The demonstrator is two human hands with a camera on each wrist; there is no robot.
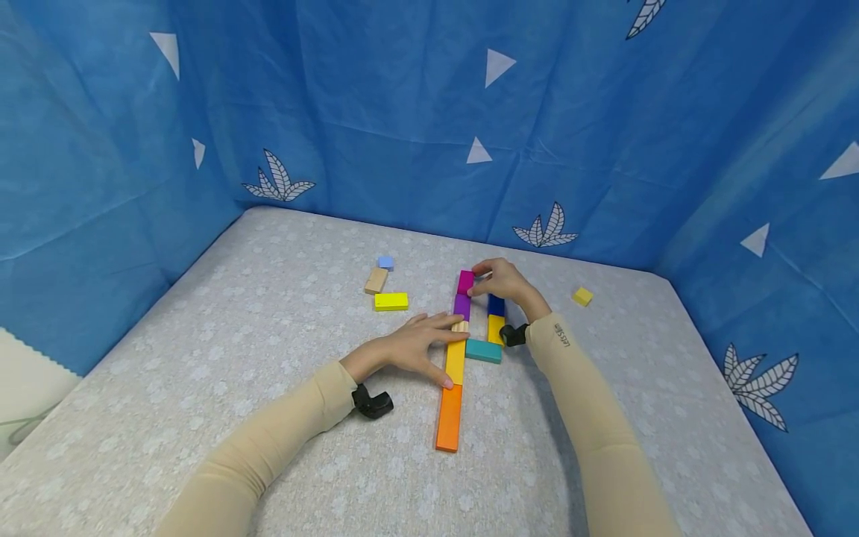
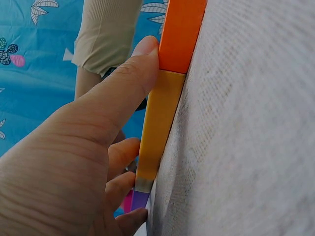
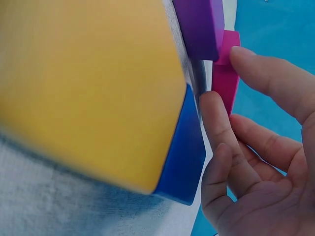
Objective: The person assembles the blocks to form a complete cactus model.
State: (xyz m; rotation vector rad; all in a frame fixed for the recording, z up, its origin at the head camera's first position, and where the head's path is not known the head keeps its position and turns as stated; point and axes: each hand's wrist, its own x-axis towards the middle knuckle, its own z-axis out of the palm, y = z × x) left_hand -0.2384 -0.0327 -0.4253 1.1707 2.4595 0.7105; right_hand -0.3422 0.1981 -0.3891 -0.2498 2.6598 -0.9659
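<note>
A row of blocks runs away from me: an orange block, an amber block, a thin pale wooden block, a purple block and a magenta block at the far end. My left hand lies across the row with fingers spread; its thumb touches the side near the orange-amber joint. With thumb and fingertips, my right hand pinches the magenta block, also seen in the right wrist view. Right of the row, a teal block lies crosswise, with a yellow block and a dark blue block beyond it.
Left of the row lie a bright yellow block, a wooden block and a light blue block. A small yellow block sits at the right. Blue curtain surrounds the cloth-covered table.
</note>
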